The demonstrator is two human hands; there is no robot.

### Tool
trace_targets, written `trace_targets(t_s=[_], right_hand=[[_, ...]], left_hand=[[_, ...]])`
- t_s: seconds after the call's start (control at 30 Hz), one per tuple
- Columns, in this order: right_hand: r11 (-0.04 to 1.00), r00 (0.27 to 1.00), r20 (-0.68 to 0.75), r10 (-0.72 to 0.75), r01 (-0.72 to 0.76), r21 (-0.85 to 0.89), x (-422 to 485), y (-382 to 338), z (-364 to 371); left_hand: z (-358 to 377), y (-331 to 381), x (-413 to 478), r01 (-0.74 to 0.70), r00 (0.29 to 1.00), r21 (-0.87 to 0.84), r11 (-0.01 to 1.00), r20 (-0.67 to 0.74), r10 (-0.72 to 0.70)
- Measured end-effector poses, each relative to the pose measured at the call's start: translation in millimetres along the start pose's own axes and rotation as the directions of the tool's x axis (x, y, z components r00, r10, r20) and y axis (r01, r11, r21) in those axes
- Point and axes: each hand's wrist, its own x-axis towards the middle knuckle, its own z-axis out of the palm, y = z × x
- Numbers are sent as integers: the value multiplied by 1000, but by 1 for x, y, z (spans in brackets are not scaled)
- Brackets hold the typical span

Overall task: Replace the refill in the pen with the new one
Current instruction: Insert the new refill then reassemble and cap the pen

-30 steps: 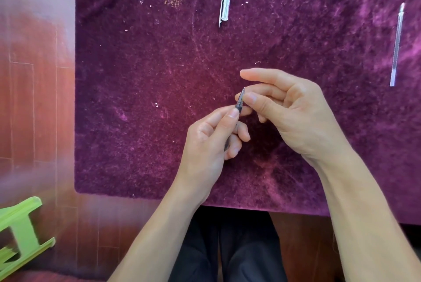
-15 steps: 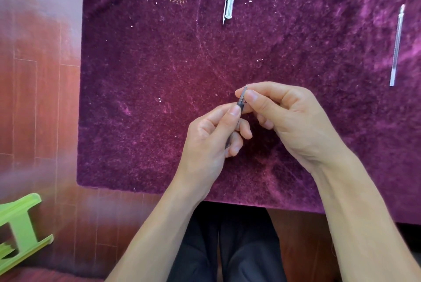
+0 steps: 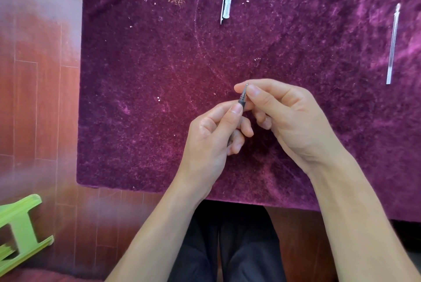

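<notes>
A dark pen (image 3: 242, 99) points up and away from me over the purple velvet cloth (image 3: 136, 99). My left hand (image 3: 211, 136) grips its barrel, which is mostly hidden in the fist. My right hand (image 3: 287, 117) pinches the pen's tip section between thumb and forefinger. A clear pen cap (image 3: 226, 8) lies at the top centre of the cloth. A thin clear refill (image 3: 392, 45) lies at the far right, running top to bottom.
The cloth ends in a front edge just above my dark trousers (image 3: 227, 247). Red wooden floor (image 3: 34, 99) shows at the left. A green plastic stool (image 3: 20, 227) stands at the bottom left.
My right fingers have closed further round the pen tip, the forefinger curling down from a straighter pose. Both hands stay at the same spot over the cloth.
</notes>
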Motion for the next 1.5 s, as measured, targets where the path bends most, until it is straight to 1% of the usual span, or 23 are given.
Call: trace_targets(t_s=[0.13, 0.3, 0.47, 0.63, 0.73, 0.93, 1.03, 1.23, 1.37, 1.5], right_hand=[[1000, 1000, -22, 9, -9, 9, 0, 0, 0], [1000, 1000, -11, 14, -14, 25, -2, 0, -2], [1000, 1000, -10, 17, -17, 14, -3, -1, -3], [999, 999, -24, 29, -28, 40, -1, 1, -2], [998, 1000, -13, 23, -22, 67, 1, 1, -3], [1000, 1000, 22, 7, -7, 17, 4, 3, -4], [999, 1000, 10, 17, -18, 39, 7, 2, -3], [999, 999, 47, 14, -17, 46, 13, 2, -2], [999, 1000, -6, 2, -1, 39, 17, 2, 0], [999, 997, -79, -20, 22, 23, 22, 3, 5]], left_hand=[[0, -1, -1, -5, 1000, 5, 1000, 6, 5], [1, -3, -2, -8, 999, -5, 1000, 34, 8], [2, -5, -2, -9, 999, 2, 1000, 37, 9], [3, -4, 0, -9, 999, -3, 1000, 36, 9], [3, -4, 2, -4, 1000, -11, 1000, 28, 4], [1, -4, 5, 3, 1000, 1, 1000, 17, -3], [1, -2, 6, 4, 1000, 13, 1000, 9, -4], [1, 1, 11, -13, 999, 18, 1000, 35, 12], [1, 1, 13, -26, 1000, 29, 999, 14, 25], [5, 0, 15, -47, 997, 50, 998, -57, 50]])
